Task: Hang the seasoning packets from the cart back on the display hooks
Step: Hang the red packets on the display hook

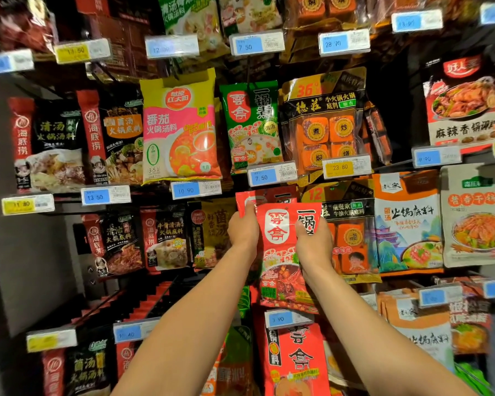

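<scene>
Hands hold one red seasoning packet (280,238) up against the display: left hand (243,228) pinches its upper left edge, right hand (313,241) grips its right side. Just above them sits a 7.50 price tag (272,175) under a green packet (252,124).

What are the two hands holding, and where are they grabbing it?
Both hands hold one red seasoning packet near its top: the left hand grips the upper left edge, and the right hand grips the upper right side.
</scene>
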`<state>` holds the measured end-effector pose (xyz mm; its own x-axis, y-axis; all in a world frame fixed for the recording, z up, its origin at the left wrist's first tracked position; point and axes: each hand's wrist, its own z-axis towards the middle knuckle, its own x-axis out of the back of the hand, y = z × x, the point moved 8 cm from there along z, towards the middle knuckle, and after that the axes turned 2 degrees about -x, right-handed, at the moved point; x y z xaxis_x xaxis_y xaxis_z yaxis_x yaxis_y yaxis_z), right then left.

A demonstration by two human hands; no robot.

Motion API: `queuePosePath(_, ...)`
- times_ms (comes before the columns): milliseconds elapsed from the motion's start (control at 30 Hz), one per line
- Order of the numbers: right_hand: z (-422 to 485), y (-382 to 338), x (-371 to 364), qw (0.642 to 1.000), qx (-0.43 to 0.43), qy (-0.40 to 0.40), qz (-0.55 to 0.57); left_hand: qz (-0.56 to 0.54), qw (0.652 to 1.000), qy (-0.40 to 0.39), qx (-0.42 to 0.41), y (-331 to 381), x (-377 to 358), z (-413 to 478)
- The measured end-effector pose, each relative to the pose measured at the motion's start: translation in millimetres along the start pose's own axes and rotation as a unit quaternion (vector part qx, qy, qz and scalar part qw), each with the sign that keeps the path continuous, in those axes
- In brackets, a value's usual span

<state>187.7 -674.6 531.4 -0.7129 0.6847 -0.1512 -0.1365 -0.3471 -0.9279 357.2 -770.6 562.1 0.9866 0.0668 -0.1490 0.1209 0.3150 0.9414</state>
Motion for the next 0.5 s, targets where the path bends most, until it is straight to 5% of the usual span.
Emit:
queuePosePath(267,5.7,2.5,-7.6,0.999,-0.001,-0.026,0.038,0.014,0.999,-0.029,0.010,-10.4,-4.3,6.6)
queuePosePath(500,-9.5,-7.1,-0.5,0.998,0.024,-0.020,0.056,0.046,0.988,0.062,-0.136,-6.6,19.2,-16.9)
